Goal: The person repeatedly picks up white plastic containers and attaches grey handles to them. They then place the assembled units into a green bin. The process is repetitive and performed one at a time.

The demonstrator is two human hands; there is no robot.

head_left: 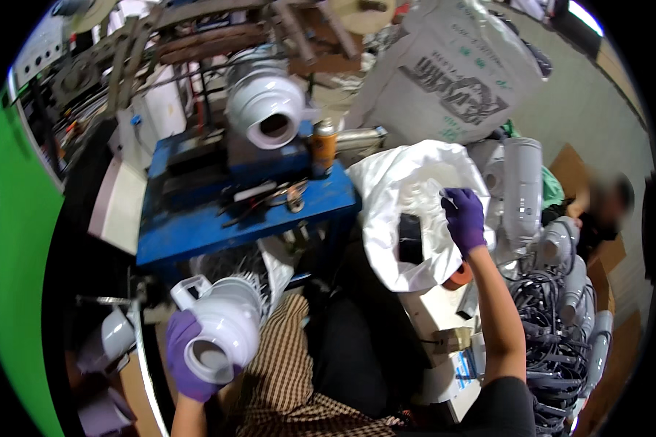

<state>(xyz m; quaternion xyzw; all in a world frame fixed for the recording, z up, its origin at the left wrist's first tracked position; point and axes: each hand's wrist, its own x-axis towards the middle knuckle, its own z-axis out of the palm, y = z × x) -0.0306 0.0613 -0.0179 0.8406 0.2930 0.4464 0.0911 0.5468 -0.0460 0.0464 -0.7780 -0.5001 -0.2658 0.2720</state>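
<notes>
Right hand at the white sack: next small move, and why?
Probably bring the right hand from the white sack to the pale housing: that hand seems to pinch a small pale piece at the sack's opening, while the left hand holds the housing.

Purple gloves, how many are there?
2. One is on the left hand, holding a white plastic part; the other is on the right hand, at the open white sack.

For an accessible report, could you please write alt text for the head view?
A purple-gloved left hand holds a hollow white housing, while the gloved right hand is at the mouth of an open white sack, beside a blue table.
</notes>
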